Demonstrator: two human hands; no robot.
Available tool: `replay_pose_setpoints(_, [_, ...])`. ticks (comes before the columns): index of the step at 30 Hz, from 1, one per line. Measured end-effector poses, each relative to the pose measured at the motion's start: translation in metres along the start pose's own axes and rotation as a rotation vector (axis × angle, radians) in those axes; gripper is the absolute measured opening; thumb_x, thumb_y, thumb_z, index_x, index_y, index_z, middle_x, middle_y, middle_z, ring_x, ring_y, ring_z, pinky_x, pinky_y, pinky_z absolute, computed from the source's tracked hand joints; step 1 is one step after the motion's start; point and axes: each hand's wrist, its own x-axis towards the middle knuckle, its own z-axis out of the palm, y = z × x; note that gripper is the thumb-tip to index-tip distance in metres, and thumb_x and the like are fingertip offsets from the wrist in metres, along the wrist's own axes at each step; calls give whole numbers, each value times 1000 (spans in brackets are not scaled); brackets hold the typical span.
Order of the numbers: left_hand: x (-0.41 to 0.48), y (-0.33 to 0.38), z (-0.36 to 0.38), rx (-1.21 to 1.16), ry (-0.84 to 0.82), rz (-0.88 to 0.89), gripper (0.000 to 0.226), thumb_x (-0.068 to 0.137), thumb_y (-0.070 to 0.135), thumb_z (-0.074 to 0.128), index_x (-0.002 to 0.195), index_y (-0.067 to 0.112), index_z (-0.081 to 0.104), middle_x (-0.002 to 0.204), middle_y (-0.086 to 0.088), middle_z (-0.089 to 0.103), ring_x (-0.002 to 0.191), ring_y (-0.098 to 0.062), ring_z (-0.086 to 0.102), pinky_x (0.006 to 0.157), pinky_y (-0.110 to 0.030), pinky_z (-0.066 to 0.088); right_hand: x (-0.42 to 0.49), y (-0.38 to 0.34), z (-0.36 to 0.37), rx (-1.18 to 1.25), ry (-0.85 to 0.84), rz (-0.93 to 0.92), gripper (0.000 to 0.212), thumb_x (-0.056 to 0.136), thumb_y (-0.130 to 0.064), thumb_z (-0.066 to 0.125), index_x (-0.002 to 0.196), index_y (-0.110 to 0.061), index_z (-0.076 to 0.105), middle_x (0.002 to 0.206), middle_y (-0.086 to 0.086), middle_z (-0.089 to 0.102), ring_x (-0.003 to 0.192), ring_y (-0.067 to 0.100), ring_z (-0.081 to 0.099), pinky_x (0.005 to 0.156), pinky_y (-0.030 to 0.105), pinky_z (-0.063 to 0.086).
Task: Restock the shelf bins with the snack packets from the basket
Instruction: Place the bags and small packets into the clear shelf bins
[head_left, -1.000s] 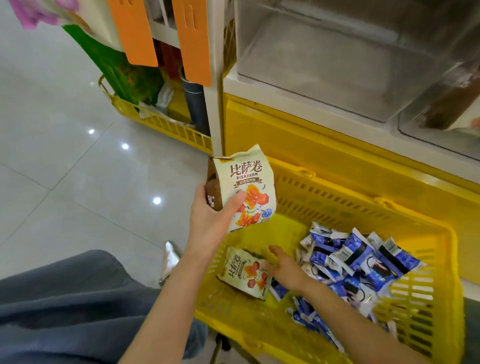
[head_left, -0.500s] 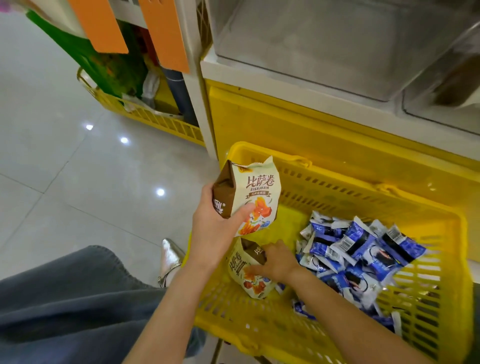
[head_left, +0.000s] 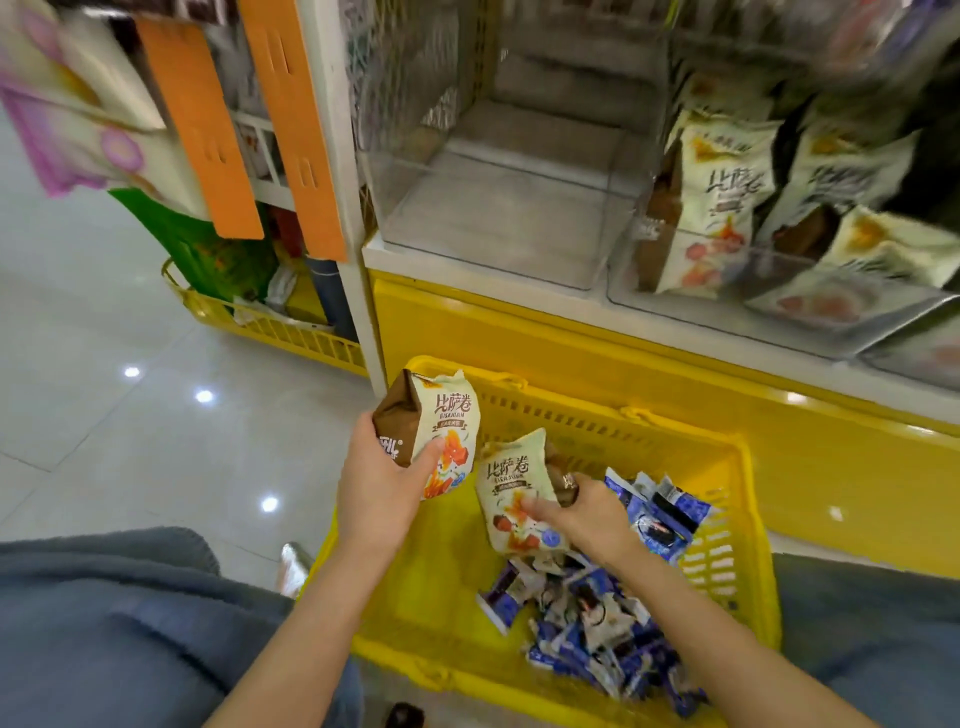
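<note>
Your left hand (head_left: 382, 486) grips 1 crinkly cream-and-brown foil snack packet (head_left: 444, 441) upright; your right hand (head_left: 589, 514) pinches a 2nd matching packet (head_left: 511, 501), top up, above the yellow slatted plastic basket (head_left: 571, 422).

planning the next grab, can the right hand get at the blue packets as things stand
Probably not yet: the right hand grips a cream packet, though the blue packets lie uncovered beside it.
</note>
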Motion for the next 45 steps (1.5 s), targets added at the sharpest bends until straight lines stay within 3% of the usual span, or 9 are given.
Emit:
replay_pose_setpoints(4, [-14,19,0,-77,-47,-48,48,72,35,77,106,19,47,94,5,59,72,-1,56,51,-9,42,-20,-19,-56,341,46,2,42,73,-38,75,106,-14,67,94,1,74,85,18,70,81,37,56])
replay_pose_setpoints(9, [-31,53,7,-368,-205,-182,53,76,28,74,122,12,53,111,-9,66,95,-25,66,85,-44,54,-56,-31,-100,787,-33,64,38,73,-37,71,99,-11,65,86,6,75,72,16,72,54,24,55])
replay_pose_setpoints(14, [-41,91,15,-461,-342,-249,34,77,33,73,107,21,61,101,-3,70,87,-19,67,73,-35,54,-78,-38,-118,940,-103,72,45,66,-38,71,100,-8,65,91,11,74,74,19,72,53,26,55])
replay_pose_setpoints(16, [-41,108,16,-441,-432,-240,39,77,40,70,110,23,59,101,-1,70,90,-17,65,69,-31,50,-85,-44,-124,892,-134,7,49,69,-39,69,108,-9,61,95,9,74,79,18,72,60,27,56])
replay_pose_setpoints(22, [-40,144,28,-481,-680,-121,64,67,51,67,123,26,49,110,0,69,101,-21,65,91,-46,48,-94,-55,-158,815,-194,-156,58,76,-43,64,123,-12,52,111,9,70,97,22,69,73,30,56])
replay_pose_setpoints(26, [-28,166,37,-531,-812,-55,79,44,53,76,115,29,51,104,5,71,96,-17,68,78,-41,54,-95,-58,-178,713,-69,-216,58,73,-44,65,122,-18,51,108,3,71,98,20,68,78,30,56])
replay_pose_setpoints(35, [7,193,67,-562,-617,161,49,62,47,69,107,31,56,95,7,73,86,-10,70,71,-32,55,-89,-70,-230,473,25,-333,48,63,-20,82,106,-17,61,96,-3,74,86,12,71,62,17,53])
replay_pose_setpoints(39, [19,202,71,-674,-542,94,41,61,45,67,99,36,54,95,8,71,82,-9,70,61,-22,55,-77,-71,-275,414,239,-395,54,62,-27,75,113,-20,58,102,-1,73,91,15,70,67,29,58])
replay_pose_setpoints(45, [22,212,69,-701,-545,55,41,61,44,66,99,34,54,103,4,69,91,-15,68,75,-34,56,-47,-64,-321,401,313,-331,57,69,-22,69,123,-13,53,109,5,70,95,19,69,71,30,59])
